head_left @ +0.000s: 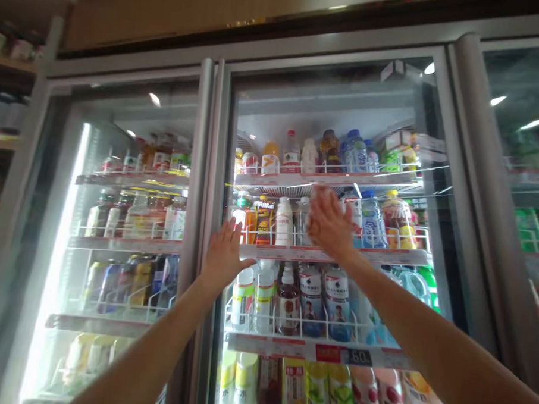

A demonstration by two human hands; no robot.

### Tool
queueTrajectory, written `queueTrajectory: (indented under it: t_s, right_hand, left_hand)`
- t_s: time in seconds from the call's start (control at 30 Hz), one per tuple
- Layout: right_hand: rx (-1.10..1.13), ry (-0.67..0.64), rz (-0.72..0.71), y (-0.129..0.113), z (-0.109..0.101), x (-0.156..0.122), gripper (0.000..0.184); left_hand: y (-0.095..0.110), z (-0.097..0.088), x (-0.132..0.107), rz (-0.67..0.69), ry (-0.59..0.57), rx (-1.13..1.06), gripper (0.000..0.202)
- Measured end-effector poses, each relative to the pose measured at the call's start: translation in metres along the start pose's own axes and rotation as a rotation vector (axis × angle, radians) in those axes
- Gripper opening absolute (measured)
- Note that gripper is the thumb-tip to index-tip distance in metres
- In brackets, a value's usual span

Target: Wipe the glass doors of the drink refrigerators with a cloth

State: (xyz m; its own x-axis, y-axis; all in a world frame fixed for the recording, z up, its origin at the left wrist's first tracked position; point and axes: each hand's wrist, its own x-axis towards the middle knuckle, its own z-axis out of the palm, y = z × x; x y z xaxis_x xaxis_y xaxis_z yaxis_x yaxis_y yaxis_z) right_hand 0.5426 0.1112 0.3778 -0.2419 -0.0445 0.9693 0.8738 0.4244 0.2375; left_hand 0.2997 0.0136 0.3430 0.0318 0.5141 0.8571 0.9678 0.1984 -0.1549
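- Glass-fronted fridge [348,43] fills the background, beneath a wood-toned panel [170,19].
- Left hand [220,256]: fingers and thumb spread apart, over the left edge of the middle door [296,96].
- Right hand [334,228]: blurred, fingers stretched out, thumb apart, before that door's glass — whether touching, I cannot tell.
- Middle door: straight ahead — bottles [311,299] line the shelves [267,343] behind it.
- Left door [121,112]: more drinks inside.

One left hand [222,253], one right hand [331,224]; three glass doors [332,97]. Behind the middle one: three shelf rails [290,347]; lower centre, one dark-brown bottle [288,301], two blue-bottomed bottles [311,302].
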Motion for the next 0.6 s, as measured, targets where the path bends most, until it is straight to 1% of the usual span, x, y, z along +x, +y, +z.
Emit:
queueTrajectory:
  t_s: [0.03, 0.07, 0.1, 0.13, 0.17, 0.23, 0.27, 0.3, 0.33, 0.37, 0.4, 0.43, 0.5, 0.53, 0.57, 0.6]
  right_hand:
    - [0.002, 0.05, 0.129, 0.004, 0.002, 0.016, 0.05]
    - [0.012, 0.086, 0.203, 0.003, 0.005, 0.031, 0.051]
    - [0.028, 0.102, 0.216, -0.004, 0.009, 0.041, 0.051]
    - [0.046, 0.1, 0.172, -0.016, 0.014, 0.047, 0.051]
    - [0.064, 0.082, 0.082, -0.032, 0.019, 0.048, 0.051]
    - [0.092, 0.029, -0.161, -0.065, 0.027, 0.041, 0.048]
    - [0.101, 0.0, -0.283, -0.078, 0.03, 0.037, 0.047]
    - [0.104, -0.025, -0.38, -0.085, 0.031, 0.035, 0.045]
    - [0.1, -0.042, -0.428, -0.085, 0.031, 0.035, 0.044]
    - [0.089, -0.051, -0.417, -0.079, 0.029, 0.039, 0.044]
    - [0.072, -0.049, -0.348, -0.068, 0.025, 0.046, 0.045]
    - [0.052, -0.038, -0.236, -0.054, 0.021, 0.055, 0.047]
    - [0.022, 0.008, 0.034, -0.027, 0.012, 0.072, 0.049]
    - [0.015, 0.031, 0.139, -0.018, 0.009, 0.077, 0.05]
    - [0.013, 0.047, 0.2, -0.014, 0.007, 0.079, 0.05]
    - [0.016, 0.051, 0.203, -0.015, 0.006, 0.078, 0.05]
  left_hand:
    - [-0.002, 0.0, -0.001, -0.001, 0.0, 0.003, 0.087]
    - [-0.004, 0.0, -0.002, 0.007, -0.001, 0.006, 0.086]
    - [-0.005, 0.0, -0.003, 0.019, -0.005, 0.007, 0.086]
    - [-0.006, 0.0, -0.004, 0.032, -0.009, 0.008, 0.086]
    - [-0.007, -0.001, -0.005, 0.045, -0.011, 0.008, 0.086]
    - [-0.01, -0.003, -0.005, 0.074, 0.01, 0.014, 0.086]
    - [-0.013, -0.005, -0.005, 0.085, 0.034, 0.021, 0.086]
    - [-0.016, -0.007, -0.003, 0.092, 0.061, 0.028, 0.086]
    - [-0.02, -0.009, -0.002, 0.095, 0.089, 0.033, 0.086]
    - [-0.024, -0.011, 0.0, 0.092, 0.113, 0.037, 0.086]
    - [-0.027, -0.012, 0.003, 0.087, 0.133, 0.04, 0.085]
    - [-0.03, -0.014, 0.006, 0.084, 0.149, 0.04, 0.085]
    - [-0.032, -0.016, 0.012, 0.088, 0.177, 0.033, 0.085]
    - [-0.032, -0.016, 0.016, 0.095, 0.187, 0.025, 0.085]
    - [-0.03, -0.017, 0.02, 0.105, 0.192, 0.014, 0.084]
    - [-0.027, -0.017, 0.025, 0.112, 0.196, 0.001, 0.085]
